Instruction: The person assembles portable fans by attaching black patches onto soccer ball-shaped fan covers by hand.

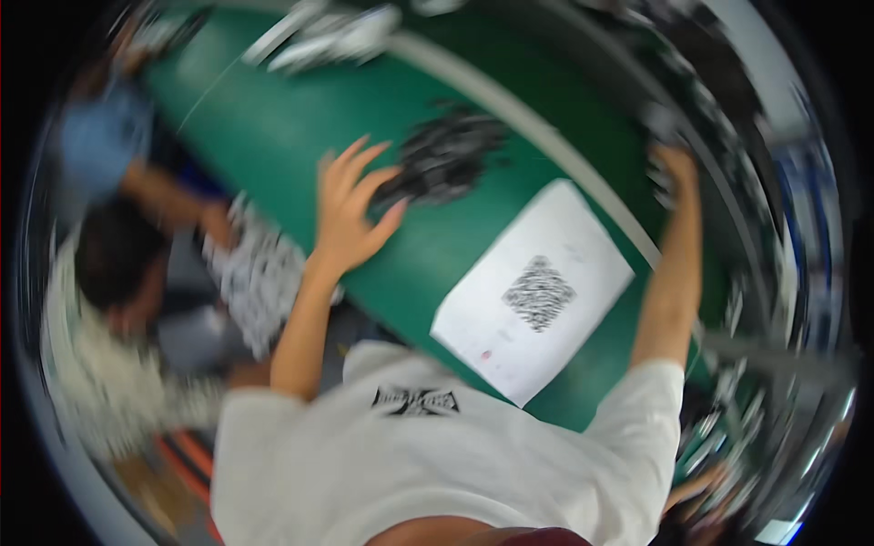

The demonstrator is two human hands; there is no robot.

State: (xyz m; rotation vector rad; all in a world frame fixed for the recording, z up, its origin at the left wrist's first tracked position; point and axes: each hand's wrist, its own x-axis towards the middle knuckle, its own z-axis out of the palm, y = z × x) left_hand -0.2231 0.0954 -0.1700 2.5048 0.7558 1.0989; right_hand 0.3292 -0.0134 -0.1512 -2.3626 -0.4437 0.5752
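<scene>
Above the green tabletop (273, 118), my left hand (355, 209) is open with its fingers spread. Its fingertips are at the near-left edge of a loose pile of small black pieces (451, 156), too blurred to name; whether they touch cannot be told. My right hand (672, 166) reaches far out to the right, past a pale strip (546, 136) that crosses the table. Something greyish-white lies at its fingers, smeared by motion, so its grip is unclear. Between my arms lies a white paper sheet (583, 241) with a printed black square pattern.
Blurred white items (337, 41) lie at the far left of the table. A dark grey rail (719, 200) runs along the right. Close on my left are a person in a light shirt (82, 337), a blue-sleeved person (105, 136) and a black-and-white patterned bundle (259, 282).
</scene>
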